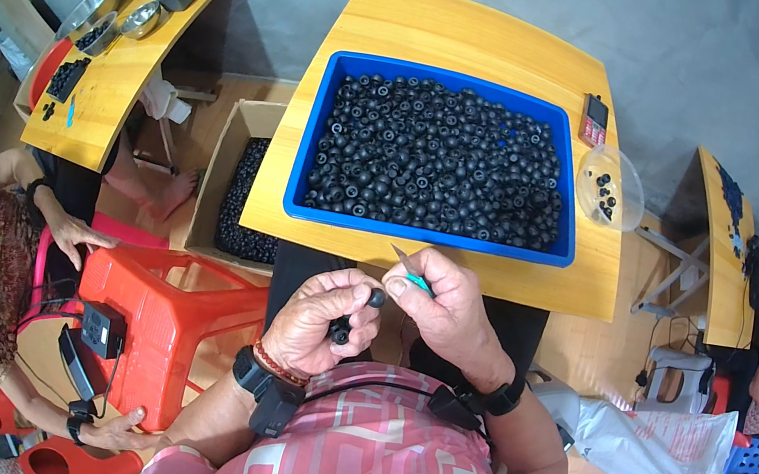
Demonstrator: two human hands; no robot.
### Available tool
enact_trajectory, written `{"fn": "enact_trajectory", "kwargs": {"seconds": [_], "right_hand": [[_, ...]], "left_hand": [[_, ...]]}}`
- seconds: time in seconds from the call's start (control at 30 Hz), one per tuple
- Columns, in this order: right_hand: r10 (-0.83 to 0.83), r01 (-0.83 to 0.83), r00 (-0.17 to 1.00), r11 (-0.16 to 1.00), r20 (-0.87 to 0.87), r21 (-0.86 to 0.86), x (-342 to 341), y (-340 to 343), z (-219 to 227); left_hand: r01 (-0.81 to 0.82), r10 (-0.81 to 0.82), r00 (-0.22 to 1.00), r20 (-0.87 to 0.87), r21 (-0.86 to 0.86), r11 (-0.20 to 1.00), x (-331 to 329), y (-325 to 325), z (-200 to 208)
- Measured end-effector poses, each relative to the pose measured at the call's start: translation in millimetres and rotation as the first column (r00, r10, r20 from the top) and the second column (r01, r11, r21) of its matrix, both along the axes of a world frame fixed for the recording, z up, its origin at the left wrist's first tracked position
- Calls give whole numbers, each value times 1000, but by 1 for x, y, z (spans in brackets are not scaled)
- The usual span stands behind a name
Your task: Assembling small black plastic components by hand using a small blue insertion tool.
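My left hand (323, 316) is closed around several small black round parts. One black ball-shaped part (377, 298) sticks out between its thumb and forefinger. Beside it, my right hand (441, 307) grips a small knife (417, 279) with a turquoise handle, its short blade pointing up and to the left. Blade and part are apart. Just beyond both hands, a blue tray (430, 237) full of black ball-shaped parts (439, 156) with holes rests on the yellow wooden table (476, 36).
At the tray's right are a clear round lid (627, 184) with a few black parts and a red-and-black phone (595, 120). A cardboard box (213, 172) of black parts stands left of the table. Another person's hand (117, 431) is by a red stool (147, 318). White sack (657, 448) lies right.
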State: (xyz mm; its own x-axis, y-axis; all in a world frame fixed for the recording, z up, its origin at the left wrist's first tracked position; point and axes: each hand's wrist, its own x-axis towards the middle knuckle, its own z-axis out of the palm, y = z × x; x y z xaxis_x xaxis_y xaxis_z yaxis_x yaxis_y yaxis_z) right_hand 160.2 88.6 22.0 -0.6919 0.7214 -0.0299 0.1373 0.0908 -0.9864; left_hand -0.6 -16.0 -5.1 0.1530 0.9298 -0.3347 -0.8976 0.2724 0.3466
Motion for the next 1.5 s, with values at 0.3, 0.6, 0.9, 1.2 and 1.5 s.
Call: {"fn": "enact_trajectory", "kwargs": {"seconds": [0.3, 0.6, 0.9, 1.2, 1.5], "right_hand": [[-67, 65, 994, 998, 91, 15, 3, -14, -4], [-19, 19, 994, 1000, 106, 3, 2, -19, -2], [-1, 18, 996, 981, -89, 191, -10, -22, 14], [-23, 26, 1000, 883, -12, 469, -4, -19, -1], [15, -55, 993, 940, 121, 337, 1, -13, 5]], "left_hand": [[-611, 615, 788, -36, 85, 787, -91, -8, 0], [-683, 674, 730, -116, -140, 716, -132, -7, -37], [-442, 450, 840, 304, -100, 891, -32, 15, 6], [-339, 328, 878, 349, -33, 940, 20, 29, 5], [-325, 324, 883, 341, -55, 944, 23, 27, 0]]}}
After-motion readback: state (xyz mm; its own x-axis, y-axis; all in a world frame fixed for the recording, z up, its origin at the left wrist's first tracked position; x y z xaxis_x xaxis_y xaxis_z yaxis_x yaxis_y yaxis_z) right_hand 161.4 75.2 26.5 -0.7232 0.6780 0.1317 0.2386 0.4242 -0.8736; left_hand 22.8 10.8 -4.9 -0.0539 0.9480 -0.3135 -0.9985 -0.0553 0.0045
